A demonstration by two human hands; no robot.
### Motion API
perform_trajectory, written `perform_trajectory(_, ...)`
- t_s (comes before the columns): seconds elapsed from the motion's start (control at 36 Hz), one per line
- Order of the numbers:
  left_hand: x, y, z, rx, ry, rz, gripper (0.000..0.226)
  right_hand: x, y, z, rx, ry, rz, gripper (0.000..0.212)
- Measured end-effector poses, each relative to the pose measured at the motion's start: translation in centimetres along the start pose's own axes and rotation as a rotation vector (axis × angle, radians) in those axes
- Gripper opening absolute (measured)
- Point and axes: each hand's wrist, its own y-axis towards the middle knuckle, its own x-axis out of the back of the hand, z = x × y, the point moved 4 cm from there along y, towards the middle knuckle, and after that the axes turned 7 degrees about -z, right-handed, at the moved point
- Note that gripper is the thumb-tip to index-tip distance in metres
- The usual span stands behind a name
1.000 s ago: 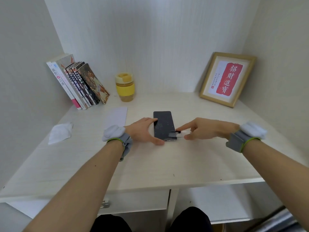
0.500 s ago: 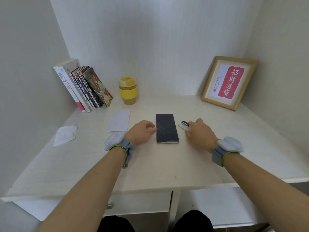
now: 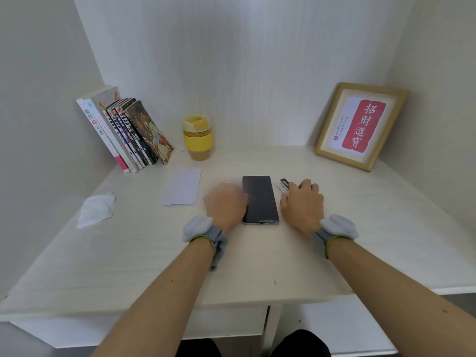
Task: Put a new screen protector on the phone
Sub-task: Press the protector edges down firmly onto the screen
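Centrally on the pale desk (image 3: 144, 253) lies a dark phone (image 3: 260, 199), face up. Left hand (image 3: 225, 202) curls against its left edge, holding it steady; whether the grip closes cannot be told. Right hand (image 3: 302, 204) rests beside it, fingers touching a small tab (image 3: 282, 184). Phone glass looks stiff, slick and breakable: hold by edges.

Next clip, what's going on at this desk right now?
A person is working on a dark phone lying flat in the middle of a pale desk. The left hand rests against the phone's left edge, steadying it. The right hand sits just right of the phone, its fingers on a small white tab or card. The screen looks speckled. A white sheet and a crumpled wipe lie to the left.
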Motion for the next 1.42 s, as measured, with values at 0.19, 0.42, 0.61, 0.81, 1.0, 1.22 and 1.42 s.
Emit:
perform_trajectory(0.19,0.1,0.4,0.1,0.024,-0.036,-0.028,0.028,-0.7,0.6,0.6,0.005,-0.031,-0.012,0.035)
perform_trajectory(0.42,0.5,1.3,-0.1,0.087,-0.091,0.005,0.028,-0.3,1.8,0.4,0.007,0.033,0.049,0.036)
perform_trajectory(0.61,0.1,3.6,-0.3,0.11,-0.106,0.091,0.044,0.6,4.0,2.0,0.103,0.155,0.027,0.038)
perform_trajectory(0.81,-0.7,5.4,-0.5,0.056,-0.019,0.152,0.045,-0.7,5.8,3.2,0.129,0.106,0.188,0.038)
perform_trajectory(1.0,-1.6,6.3,-0.9,-0.008,-0.003,0.095,0.035,-1.9,7.1,3.0,0.097,0.184,0.199,0.031)
perform_trajectory(1.22,-1.7,6.2,-0.9,-0.028,-0.009,0.064,0.033,-1.7,7.1,2.9,0.099,0.271,0.147,0.025)
perform_trajectory(1.42,-1.8,6.1,-1.1,-0.074,0.069,0.082,0.035,-1.9,6.9,3.3,0.173,0.156,0.088,0.027)
